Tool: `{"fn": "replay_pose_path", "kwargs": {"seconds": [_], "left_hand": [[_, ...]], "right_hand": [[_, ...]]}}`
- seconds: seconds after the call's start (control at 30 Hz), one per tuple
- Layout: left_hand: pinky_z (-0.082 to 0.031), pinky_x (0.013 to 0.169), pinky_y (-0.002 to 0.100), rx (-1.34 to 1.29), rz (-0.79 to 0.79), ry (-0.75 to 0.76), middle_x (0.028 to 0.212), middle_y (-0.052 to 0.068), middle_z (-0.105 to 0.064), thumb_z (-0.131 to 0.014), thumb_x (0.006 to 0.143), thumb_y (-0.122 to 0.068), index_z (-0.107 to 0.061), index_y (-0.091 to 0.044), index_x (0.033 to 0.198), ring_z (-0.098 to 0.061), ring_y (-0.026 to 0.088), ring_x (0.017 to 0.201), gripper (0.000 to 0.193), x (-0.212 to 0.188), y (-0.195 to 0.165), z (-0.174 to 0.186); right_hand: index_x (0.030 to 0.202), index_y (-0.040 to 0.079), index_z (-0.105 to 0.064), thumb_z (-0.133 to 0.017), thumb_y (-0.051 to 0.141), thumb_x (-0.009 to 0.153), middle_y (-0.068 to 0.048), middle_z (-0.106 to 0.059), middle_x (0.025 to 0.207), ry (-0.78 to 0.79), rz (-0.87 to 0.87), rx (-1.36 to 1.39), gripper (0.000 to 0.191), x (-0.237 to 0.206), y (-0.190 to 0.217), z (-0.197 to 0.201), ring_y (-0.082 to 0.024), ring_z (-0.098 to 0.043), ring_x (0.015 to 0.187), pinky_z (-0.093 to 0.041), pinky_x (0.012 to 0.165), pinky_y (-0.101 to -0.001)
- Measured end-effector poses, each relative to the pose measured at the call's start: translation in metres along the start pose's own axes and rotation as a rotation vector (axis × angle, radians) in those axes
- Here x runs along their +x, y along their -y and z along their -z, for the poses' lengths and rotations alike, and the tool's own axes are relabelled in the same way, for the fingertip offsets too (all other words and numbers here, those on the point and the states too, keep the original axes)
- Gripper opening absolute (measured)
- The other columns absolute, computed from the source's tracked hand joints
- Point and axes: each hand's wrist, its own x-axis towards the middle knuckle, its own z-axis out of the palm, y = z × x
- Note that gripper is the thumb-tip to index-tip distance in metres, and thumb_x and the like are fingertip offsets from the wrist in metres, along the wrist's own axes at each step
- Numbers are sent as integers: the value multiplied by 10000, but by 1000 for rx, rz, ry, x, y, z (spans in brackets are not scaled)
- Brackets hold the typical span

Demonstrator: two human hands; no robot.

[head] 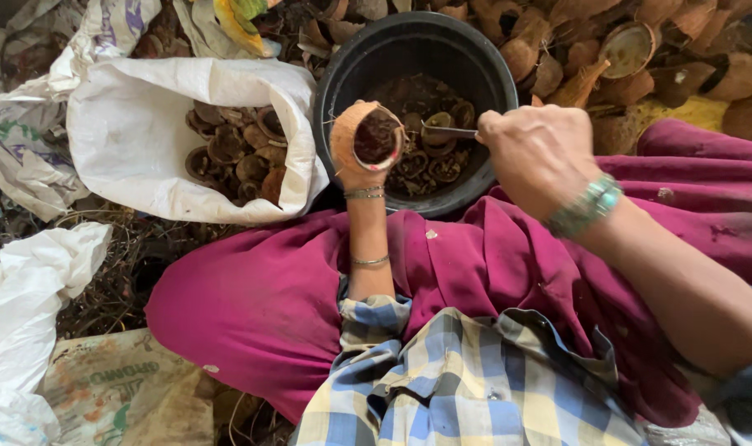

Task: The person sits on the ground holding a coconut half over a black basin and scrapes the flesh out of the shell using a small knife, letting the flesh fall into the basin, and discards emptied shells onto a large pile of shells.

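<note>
My left hand (358,177) holds up a half coconut shell (366,136), its dark hollow facing me, over the near rim of a black bucket (337,62). My right hand (531,153), with a green bracelet at the wrist, grips a metal tool (448,130) whose tip points left toward the shell, above the bucket. Inside the bucket lie several small shell pieces (435,161). My hand hides the tool's handle.
A white sack (136,124) at the left lies open with several coconut shell halves (235,157) inside. A heap of brown shells (632,49) fills the back right. My lap in magenta cloth (260,297) spans the foreground. More white bags (21,314) lie at the left.
</note>
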Motion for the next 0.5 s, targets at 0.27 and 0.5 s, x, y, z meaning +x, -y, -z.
{"fn": "replay_pose_path", "kwargs": {"seconds": [0.27,0.5], "left_hand": [[-545,1049,465,-87,272,248,1223,176,-695,-509,1067,-406,-671,-18,1204,-660,330,1167,442,-2,12,-8],[-517,1100,508,33,88,76,1324,182,-673,-501,1070,-377,-616,37,1335,-624,354,1269,504,-1,33,8]], "right_hand": [[755,93,-632,-579,144,992,-77,-657,617,-145,115,62,248,-15,5,14,-186,-641,500,-460,402,-345],[803,65,-599,-619,84,891,-67,-627,692,-358,229,67,92,3,34,-36,-169,-634,603,-509,506,-315]]}}
